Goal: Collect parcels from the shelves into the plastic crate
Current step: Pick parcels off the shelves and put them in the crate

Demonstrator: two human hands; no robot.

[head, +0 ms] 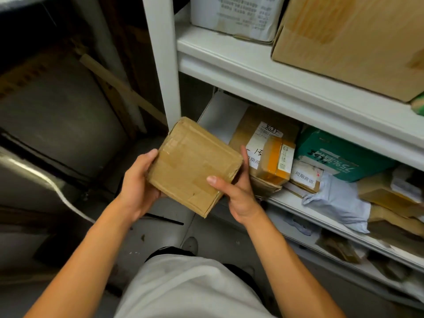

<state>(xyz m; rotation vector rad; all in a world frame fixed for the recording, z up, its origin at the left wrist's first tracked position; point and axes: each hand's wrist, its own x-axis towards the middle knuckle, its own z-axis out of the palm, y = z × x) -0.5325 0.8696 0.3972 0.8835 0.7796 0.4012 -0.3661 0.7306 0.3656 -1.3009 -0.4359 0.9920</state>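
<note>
The white shelves [275, 72] fill the right side, w/ a big brown carton [358, 42] & a white box [236, 14] up top. The middle shelf [282, 200] holds lots of parcels: a green box [339, 154], a taped brown box w/ a white label [259, 138], a small yellow-taped box [275, 159] & a soft grey bag [337, 200]. The lower shelf has more stuff, too dim to tell.

The brown parcel [192, 164] is off the shelf, up in the air in front of the shelf post [160, 56], just left of the middle shelf. It is flat, tilted, w/ its long side running from top left down to bottom right.

Both hands hold it. The left hand [137, 182] grips the left edge, fingers curled round it. The right hand [236, 191] grips the right bottom corner, thumb on top, fingers behind. Both are touching it, so neither is nearer.

The plastic crate can't be seen for sure. A dark grey thing w/ a pale rim [46, 175] sits low on the left; it may be the crate, can't tell. If so, the parcel must go left & down, away from the shelves.

The floor [160, 235] is grey & scuffed. The room is dim & tight.
</note>
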